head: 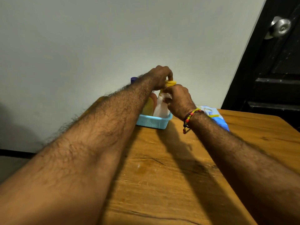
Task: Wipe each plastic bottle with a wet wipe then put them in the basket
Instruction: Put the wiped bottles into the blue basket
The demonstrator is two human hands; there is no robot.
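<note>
- Your left hand [159, 77] is curled around the yellow round cap [170, 83] of the clear plastic bottle [160, 108], fingers pinching it from above.
- Your right hand [177, 99] is closed on the bottle's neck just under that cap, with what looks like a scrunched white wet wipe [166, 96] pressed between your fingers and the plastic. It's pretty blurry there, so I can't say how much of the wipe is wrapped round.
- So the bottle sits right between both grips, upright-ish, its lower end down inside the small light-blue plastic basket [152, 123] with the perforated sides.
- Also in that basket: a yellowish bottle [148, 107] just left of the clear one, touching or very nearly touching it. Your left forearm hides the rest of what's in there.
- A dark blue cap [134, 79] pokes out behind your left wrist, over by the wall [81, 46]. Can't tell whether it belongs to something in the basket or behind it.
- The basket stands at the far edge of the brown wooden table [170, 176], up against the wall.
- Near your right wrist, behind the beaded bracelet [189, 119], lies a blue-and-white soft plastic wipes pack [215, 114] on the table, beside the basket but apart from it.
- Far right there's a dark door [276, 70] with a round metal knob [280, 27].
</note>
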